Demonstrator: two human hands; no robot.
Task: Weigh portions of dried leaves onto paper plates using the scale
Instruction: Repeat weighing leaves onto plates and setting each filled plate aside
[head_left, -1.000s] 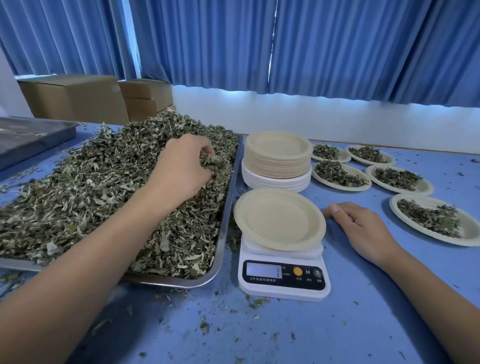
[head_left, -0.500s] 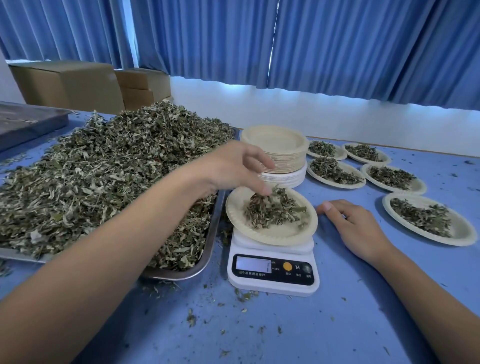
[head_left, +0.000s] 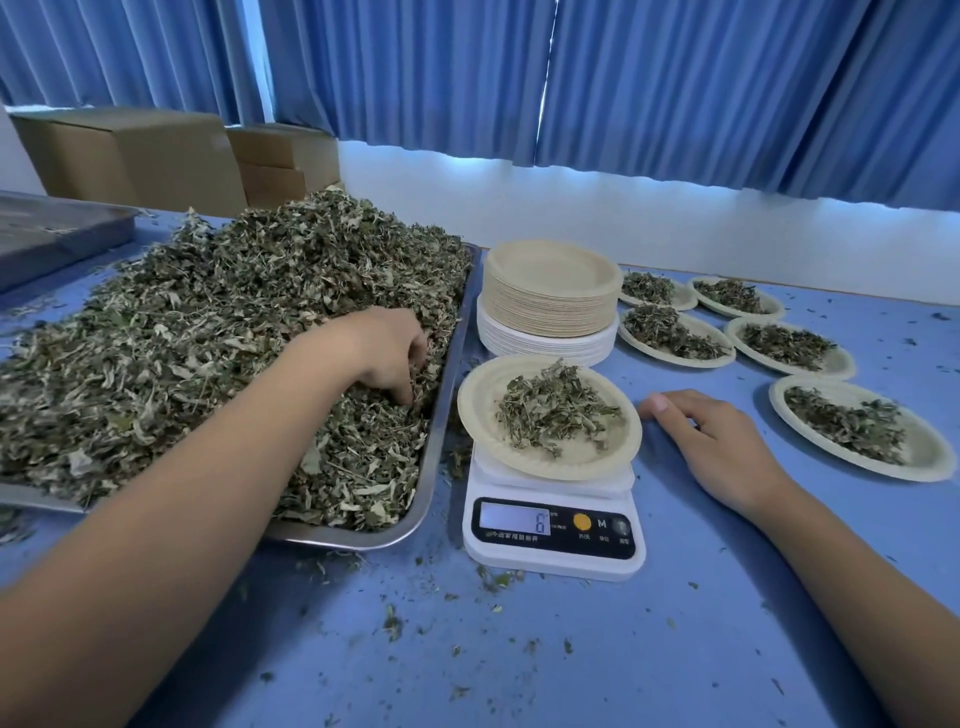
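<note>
Open blue table (head_left: 571, 649) runs across the lower frame between the two forearms, flecked with crumbs; only a narrow strip parts the tray (head_left: 447, 395) rim from the scale (head_left: 553, 535) at centre. The right hand (head_left: 711, 441) lies flat on the table just right of the scale, fingers relaxed, gripping nothing, thumb tip near the plate (head_left: 475, 415) edge but apart from it.

Left of centre, the left hand (head_left: 387, 353) is down in the tray near its right rim, fingers curled into the leaves (head_left: 208, 338) and pinching some, tips buried. The tray is heaped high, the mound spilling past its far left edge. The plate sits on the scale with a loose portion (head_left: 556, 410) in its middle; the display is lit. Behind it stands a stack (head_left: 550, 306) of tan plates over white ones, top plate bare. Five filled plates (head_left: 927, 457) spread over the right of the frame, each with its own small heap.

Upper left, a second tray (head_left: 52, 234) lies at the table's far corner with boxes (head_left: 130, 156) behind; blue curtains (head_left: 623, 78) hang across the top over a white wall (head_left: 675, 223).
</note>
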